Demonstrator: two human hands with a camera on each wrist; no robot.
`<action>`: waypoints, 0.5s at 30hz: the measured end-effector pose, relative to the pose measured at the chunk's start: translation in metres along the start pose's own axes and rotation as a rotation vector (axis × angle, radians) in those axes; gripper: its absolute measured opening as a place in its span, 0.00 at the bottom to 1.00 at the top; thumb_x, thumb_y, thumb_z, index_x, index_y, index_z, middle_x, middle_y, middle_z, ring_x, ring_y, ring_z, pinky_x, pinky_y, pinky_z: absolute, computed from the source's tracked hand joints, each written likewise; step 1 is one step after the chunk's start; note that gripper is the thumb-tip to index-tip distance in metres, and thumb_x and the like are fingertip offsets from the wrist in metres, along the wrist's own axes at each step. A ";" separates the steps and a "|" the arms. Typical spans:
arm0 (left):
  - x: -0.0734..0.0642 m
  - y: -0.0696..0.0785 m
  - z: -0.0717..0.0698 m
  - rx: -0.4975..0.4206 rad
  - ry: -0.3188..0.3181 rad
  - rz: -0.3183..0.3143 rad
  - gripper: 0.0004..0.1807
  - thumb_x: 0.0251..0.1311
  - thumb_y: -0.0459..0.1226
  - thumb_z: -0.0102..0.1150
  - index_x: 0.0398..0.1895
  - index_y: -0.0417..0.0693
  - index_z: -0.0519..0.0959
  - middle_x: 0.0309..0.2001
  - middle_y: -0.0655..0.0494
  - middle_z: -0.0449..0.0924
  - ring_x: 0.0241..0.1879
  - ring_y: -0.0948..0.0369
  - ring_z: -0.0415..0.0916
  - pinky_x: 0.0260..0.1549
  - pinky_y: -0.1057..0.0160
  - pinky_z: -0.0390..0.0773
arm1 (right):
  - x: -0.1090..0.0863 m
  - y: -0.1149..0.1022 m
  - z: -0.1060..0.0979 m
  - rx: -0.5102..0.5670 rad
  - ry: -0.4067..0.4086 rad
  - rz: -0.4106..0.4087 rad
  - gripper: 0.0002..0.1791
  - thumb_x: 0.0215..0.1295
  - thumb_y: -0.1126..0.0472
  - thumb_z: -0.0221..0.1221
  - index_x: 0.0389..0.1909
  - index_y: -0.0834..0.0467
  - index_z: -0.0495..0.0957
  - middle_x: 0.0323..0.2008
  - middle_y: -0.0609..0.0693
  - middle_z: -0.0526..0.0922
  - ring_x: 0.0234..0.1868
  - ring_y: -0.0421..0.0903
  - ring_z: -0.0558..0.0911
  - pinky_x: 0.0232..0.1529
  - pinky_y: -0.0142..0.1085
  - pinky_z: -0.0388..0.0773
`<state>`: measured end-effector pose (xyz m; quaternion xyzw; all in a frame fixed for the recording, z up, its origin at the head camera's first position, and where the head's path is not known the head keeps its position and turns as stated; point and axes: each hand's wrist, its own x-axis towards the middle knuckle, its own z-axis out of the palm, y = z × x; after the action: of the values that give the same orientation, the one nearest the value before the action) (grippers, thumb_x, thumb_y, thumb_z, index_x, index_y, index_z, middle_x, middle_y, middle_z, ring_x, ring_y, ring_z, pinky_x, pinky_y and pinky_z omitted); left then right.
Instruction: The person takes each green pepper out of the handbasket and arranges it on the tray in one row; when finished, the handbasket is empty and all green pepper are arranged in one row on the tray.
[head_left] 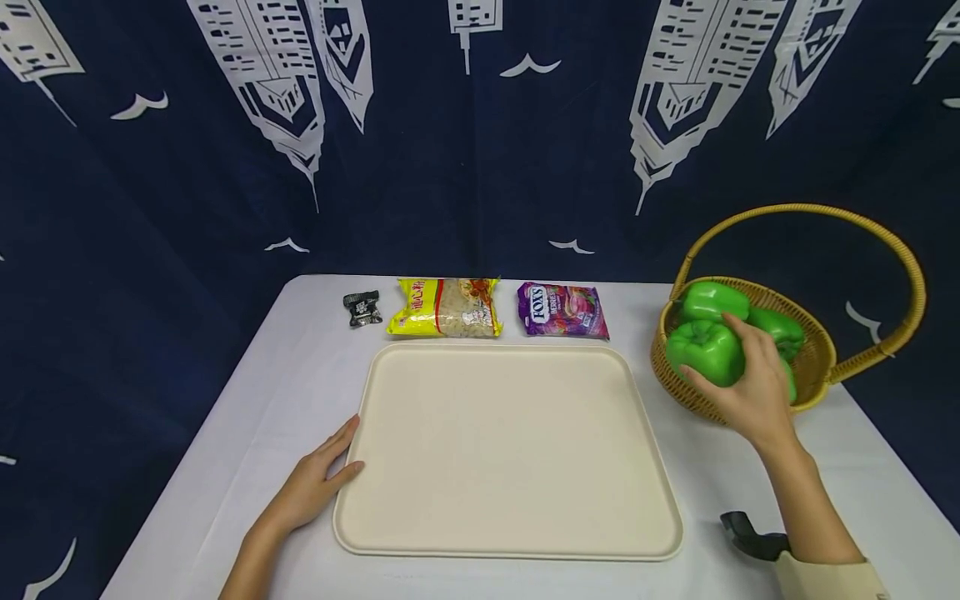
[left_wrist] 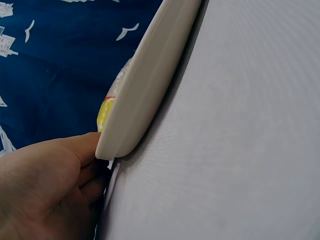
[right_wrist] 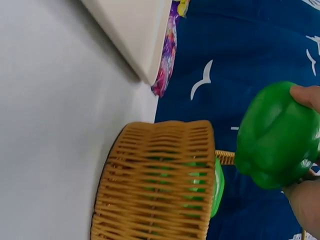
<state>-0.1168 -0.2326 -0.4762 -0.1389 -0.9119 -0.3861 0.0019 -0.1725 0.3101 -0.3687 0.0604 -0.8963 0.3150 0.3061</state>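
Note:
My right hand [head_left: 753, 396] grips a glossy green bell pepper [head_left: 703, 350], thumb on one side and fingers on the other. In the right wrist view the held pepper [right_wrist: 277, 137] is raised beyond the rim of the woven basket [right_wrist: 155, 185]. More green peppers [head_left: 714, 300] lie inside that basket, partly hidden by the hand. Over on the left, my left hand [head_left: 309, 487] rests against the side of a cream tray [head_left: 510, 450], its fingers extended and the thumb at the rim. The left wrist view shows the fingers touching the tray's edge [left_wrist: 145, 90].
Behind the tray lie a small black packet [head_left: 363, 309], a yellow bag [head_left: 450, 308] and a purple FOX'S sweets bag [head_left: 562, 310]. The basket's tall handle [head_left: 810, 208] arches to the right. A black curved object [head_left: 750, 537] shows beside the right forearm.

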 end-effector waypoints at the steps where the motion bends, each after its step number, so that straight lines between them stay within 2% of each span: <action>1: 0.000 0.000 0.000 -0.004 -0.001 -0.002 0.36 0.63 0.47 0.53 0.70 0.45 0.54 0.70 0.48 0.51 0.68 0.47 0.49 0.61 0.44 0.52 | 0.000 -0.002 0.001 0.011 -0.008 0.000 0.48 0.37 0.66 0.73 0.64 0.58 0.64 0.57 0.66 0.65 0.57 0.67 0.65 0.54 0.63 0.59; 5: -0.001 0.000 0.000 -0.019 -0.015 -0.023 0.37 0.63 0.47 0.54 0.71 0.46 0.53 0.70 0.46 0.50 0.68 0.46 0.47 0.61 0.41 0.50 | 0.002 -0.008 0.005 0.044 -0.015 -0.048 0.47 0.32 0.65 0.77 0.61 0.55 0.69 0.57 0.61 0.70 0.57 0.63 0.66 0.59 0.58 0.57; 7: -0.001 0.000 0.000 -0.023 -0.019 -0.034 0.37 0.62 0.47 0.54 0.71 0.47 0.53 0.70 0.44 0.50 0.68 0.45 0.45 0.61 0.40 0.49 | 0.003 -0.011 0.007 0.058 -0.022 -0.071 0.46 0.30 0.64 0.78 0.59 0.53 0.72 0.57 0.59 0.72 0.55 0.60 0.67 0.58 0.57 0.57; 11: -0.001 0.000 0.000 -0.025 -0.022 -0.040 0.37 0.62 0.48 0.55 0.71 0.47 0.54 0.69 0.40 0.49 0.68 0.44 0.43 0.61 0.38 0.47 | 0.004 -0.023 0.014 0.073 -0.055 -0.093 0.46 0.32 0.63 0.77 0.60 0.50 0.71 0.57 0.58 0.72 0.52 0.57 0.67 0.47 0.55 0.63; 15: -0.001 -0.002 -0.001 -0.029 -0.019 -0.032 0.37 0.61 0.48 0.55 0.70 0.47 0.55 0.69 0.40 0.50 0.68 0.44 0.45 0.60 0.38 0.49 | 0.006 -0.037 0.024 0.099 -0.088 -0.140 0.47 0.33 0.67 0.76 0.61 0.56 0.68 0.56 0.58 0.72 0.51 0.55 0.71 0.51 0.32 0.68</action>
<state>-0.1166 -0.2346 -0.4774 -0.1281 -0.9083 -0.3980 -0.0149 -0.1785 0.2665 -0.3608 0.1516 -0.8859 0.3340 0.2840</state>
